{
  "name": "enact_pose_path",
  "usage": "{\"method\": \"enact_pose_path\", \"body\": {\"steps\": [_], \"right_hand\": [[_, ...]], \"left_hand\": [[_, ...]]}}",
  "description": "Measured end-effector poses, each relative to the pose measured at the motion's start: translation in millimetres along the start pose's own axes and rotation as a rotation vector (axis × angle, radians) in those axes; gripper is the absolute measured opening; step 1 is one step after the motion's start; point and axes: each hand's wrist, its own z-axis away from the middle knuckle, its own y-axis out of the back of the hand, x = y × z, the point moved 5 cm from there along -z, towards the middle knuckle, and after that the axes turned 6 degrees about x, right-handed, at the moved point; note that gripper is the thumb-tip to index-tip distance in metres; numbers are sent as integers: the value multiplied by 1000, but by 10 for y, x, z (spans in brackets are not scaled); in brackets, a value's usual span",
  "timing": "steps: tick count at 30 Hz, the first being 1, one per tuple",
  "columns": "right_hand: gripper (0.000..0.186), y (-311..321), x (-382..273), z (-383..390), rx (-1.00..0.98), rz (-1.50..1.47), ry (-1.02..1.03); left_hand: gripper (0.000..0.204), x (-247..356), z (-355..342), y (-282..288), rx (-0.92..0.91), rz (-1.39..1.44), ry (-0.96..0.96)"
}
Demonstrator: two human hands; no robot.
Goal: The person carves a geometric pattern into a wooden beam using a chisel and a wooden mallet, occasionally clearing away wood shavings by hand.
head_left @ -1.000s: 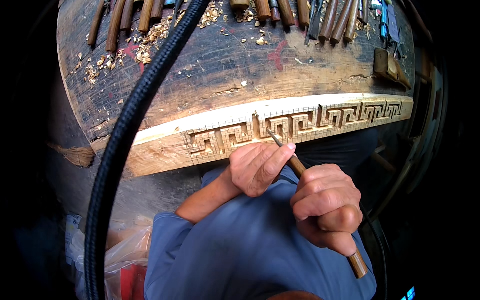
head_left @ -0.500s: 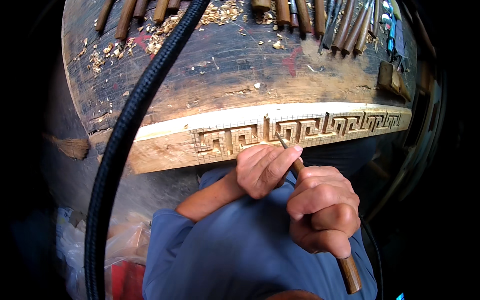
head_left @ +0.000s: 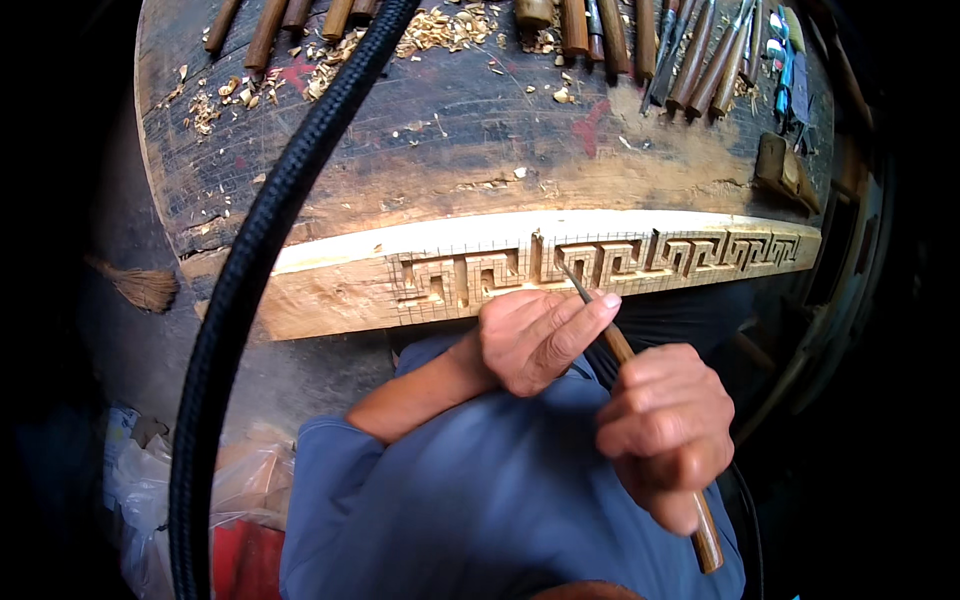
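A chisel (head_left: pixel 640 385) is gripped by the closed right hand (head_left: pixel 665 430) and steadied by the left hand (head_left: pixel 535 340) fingers, its tip set against the carved strip (head_left: pixel 450 275) along the workbench (head_left: pixel 450 160) near edge.

My chisel (head_left: pixel 640 380) tip now sits further left along the carved strip (head_left: pixel 420 290), in the fret by the upright cut; my left hand (head_left: pixel 535 340) rides closer beneath it.
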Motion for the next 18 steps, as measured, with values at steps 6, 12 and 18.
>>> {"method": "enact_pose_path", "body": {"steps": [6, 12, 18], "right_hand": [[64, 21, -226, 122, 241, 51, -13], [71, 198, -135, 133, 168, -103, -52], [71, 205, -94, 59, 258, -95, -66]], "left_hand": [[54, 71, 0, -88, 6, 75, -38], [42, 45, 42, -67, -43, 42, -64], [56, 15, -11, -43, -100, 28, 18]]}}
